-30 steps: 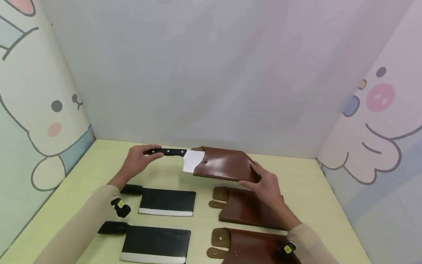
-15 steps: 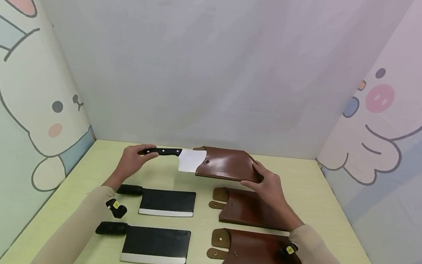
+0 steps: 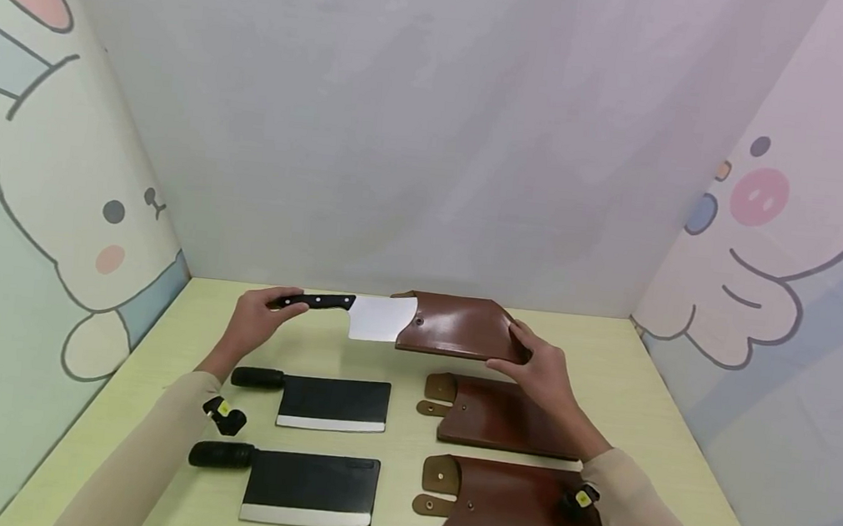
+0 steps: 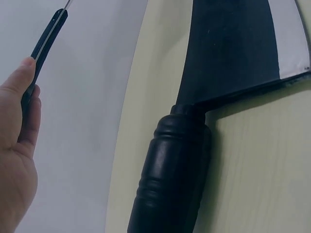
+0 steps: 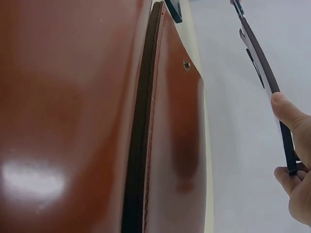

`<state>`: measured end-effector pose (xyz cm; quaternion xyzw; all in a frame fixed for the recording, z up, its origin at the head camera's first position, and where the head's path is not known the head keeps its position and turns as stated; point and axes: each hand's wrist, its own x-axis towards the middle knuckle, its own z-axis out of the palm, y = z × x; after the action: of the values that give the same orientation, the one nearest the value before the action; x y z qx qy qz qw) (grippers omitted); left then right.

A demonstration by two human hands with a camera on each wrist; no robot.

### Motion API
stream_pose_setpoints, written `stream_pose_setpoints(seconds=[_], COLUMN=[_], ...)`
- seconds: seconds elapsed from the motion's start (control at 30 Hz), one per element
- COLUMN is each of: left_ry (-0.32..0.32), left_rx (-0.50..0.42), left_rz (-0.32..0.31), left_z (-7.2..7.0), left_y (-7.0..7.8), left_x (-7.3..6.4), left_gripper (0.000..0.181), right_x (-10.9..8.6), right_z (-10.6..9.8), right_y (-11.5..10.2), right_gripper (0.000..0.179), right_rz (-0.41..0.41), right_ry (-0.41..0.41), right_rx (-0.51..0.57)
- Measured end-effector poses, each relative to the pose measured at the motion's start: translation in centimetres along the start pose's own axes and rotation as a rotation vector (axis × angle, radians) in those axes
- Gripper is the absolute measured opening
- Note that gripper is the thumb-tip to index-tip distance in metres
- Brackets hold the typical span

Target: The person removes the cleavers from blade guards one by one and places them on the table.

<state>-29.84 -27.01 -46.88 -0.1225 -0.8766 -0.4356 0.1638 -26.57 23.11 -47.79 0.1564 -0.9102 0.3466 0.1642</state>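
My left hand (image 3: 254, 319) grips the black riveted handle of a cleaver (image 3: 379, 318), raised above the far part of the table. The front of its silvery blade is hidden inside a brown leather sheath (image 3: 461, 327); the part near the handle shows. My right hand (image 3: 540, 369) pinches the sheath's closed right end between thumb and fingers. In the left wrist view, the cleaver handle (image 4: 46, 39) lies between thumb and fingers. Seen edge-on in the right wrist view, the sheath (image 5: 265, 63) is in my right hand (image 5: 299, 155).
Two dark-bladed cleavers, an upper one (image 3: 334, 403) and a lower one (image 3: 311, 489), lie on the left of the pale table (image 3: 404, 462). To their right lie two brown sheaths, one farther (image 3: 491, 411) and one nearer (image 3: 520, 510), with snap straps. A grey wall (image 3: 433, 130) rises behind.
My left hand has moved left with the cleaver, so more blade shows outside the sheath. My right hand and the sheath have shifted slightly right.
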Motion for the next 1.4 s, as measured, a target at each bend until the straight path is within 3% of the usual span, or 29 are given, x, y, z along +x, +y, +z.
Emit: stream_pose_setpoints(seconds=[0.57,1.13,1.4], left_ry=[0.021,0.007,-0.012], left_rx=[0.030,0.017,0.052], left_rz=[-0.026,-0.039,-0.038], left_z=[-1.1,-1.9,-2.9], left_y=[-0.7,-1.1,-1.5], left_x=[-0.2,-0.3,-0.5], left_gripper=[0.043,0.045,0.043], right_x=[-0.2,-0.5,-0.7], right_z=[-0.5,-1.1,-1.5], right_y=[0.3,0.9,1.3], right_gripper=[0.085,0.086,0.088], right_rz=[0.001,0.021,0.023], right_ry=[0.006,-0.002,-0.012], right_rx=[-0.017,-0.005,-0.019])
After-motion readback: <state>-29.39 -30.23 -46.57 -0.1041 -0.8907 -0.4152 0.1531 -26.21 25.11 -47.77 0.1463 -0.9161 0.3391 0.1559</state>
